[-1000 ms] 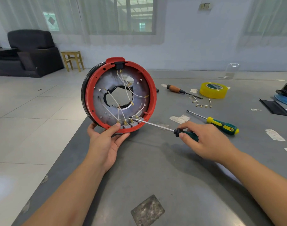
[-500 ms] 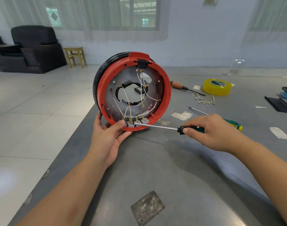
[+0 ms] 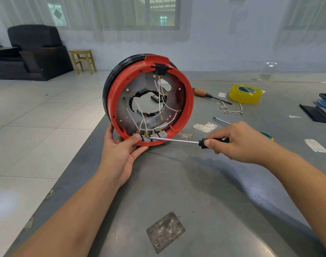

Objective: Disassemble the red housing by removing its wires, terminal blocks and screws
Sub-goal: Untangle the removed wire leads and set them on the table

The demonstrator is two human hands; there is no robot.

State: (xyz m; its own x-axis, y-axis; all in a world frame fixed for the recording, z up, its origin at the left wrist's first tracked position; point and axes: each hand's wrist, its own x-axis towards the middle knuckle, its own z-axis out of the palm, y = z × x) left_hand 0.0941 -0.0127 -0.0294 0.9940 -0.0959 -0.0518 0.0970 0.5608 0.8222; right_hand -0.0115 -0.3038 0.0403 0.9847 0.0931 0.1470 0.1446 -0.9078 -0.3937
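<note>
The housing [image 3: 188, 110] stands on edge at the counter's [image 3: 177, 182] left side, now turned squarer to view. The driver [image 3: 174, 140] tip has slid from the right blocks [image 3: 150, 136] to the second one, likely its screw next. Left hand [image 3: 119, 153] grips the rim; right hand [image 3: 238, 141] grips the handle.

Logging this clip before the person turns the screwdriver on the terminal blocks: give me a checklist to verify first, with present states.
1. Red housing steadied on edge on the table: ok, the left hand holds its lower rim.
2. Screwdriver held: ok, the right hand wraps its handle.
3. Tip at the grey terminal blocks: ok.
4. Tip seated in a screw head: cannot tell.
5. Left thumb clear of the tip: not ok, it lies close beside it.
6. White wires still attached: ok.
</note>
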